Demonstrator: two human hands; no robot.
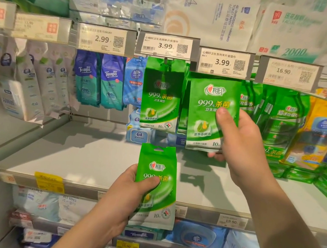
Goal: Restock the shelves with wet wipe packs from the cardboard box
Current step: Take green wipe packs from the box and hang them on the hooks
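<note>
Nearest, the left hand (129, 189) is closed around a green wet wipe pack (156, 184), thumb across its printed face and fingers behind, holding it upright in front of the bare grey shelf (84, 155); the forearm rises from the lower left. Farther and to the right, the right hand (238, 141) grips a second green pack (211, 113) by its lower right corner, thumb on the front, arm extended from the lower right, raising it beneath the 3.99 price tag (224, 62). Just left of it, an identical hanging green pack (162, 94) is suspended under another price tag (167, 46). Far left hang blue Tempo packs (100, 79).
</note>
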